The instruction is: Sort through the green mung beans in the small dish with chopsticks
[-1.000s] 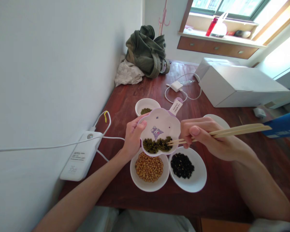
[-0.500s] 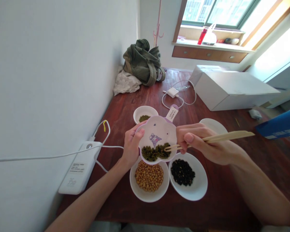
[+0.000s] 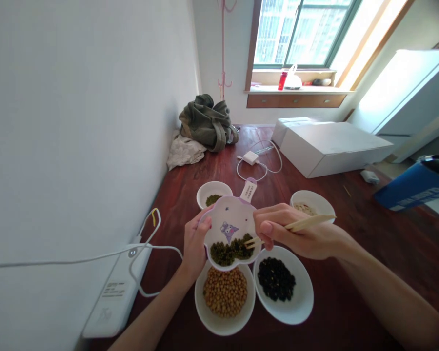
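My left hand grips the left rim of a purple-edged, flower-shaped bowl with a cartoon print and a labelled handle. The bowl is tilted toward me, and green mung beans lie along its lower edge. In my right hand is a pair of wooden chopsticks, their tips among the beans at the bowl's lower right. Below the bowl, partly covered by it, stands a white bowl of yellow soybeans. Beside that is a white bowl of black beans.
Behind my left hand stands a white bowl with some mung beans; another with pale contents is behind my right hand. A power bank with cables lies left. Farther back are a charger, green bag, white box and blue object.
The view has tilted up, so everything sits lower in the picture. Both hands keep their holds, and the chopstick tips stay at the beans. More of the right rear bowl's contents now shows.
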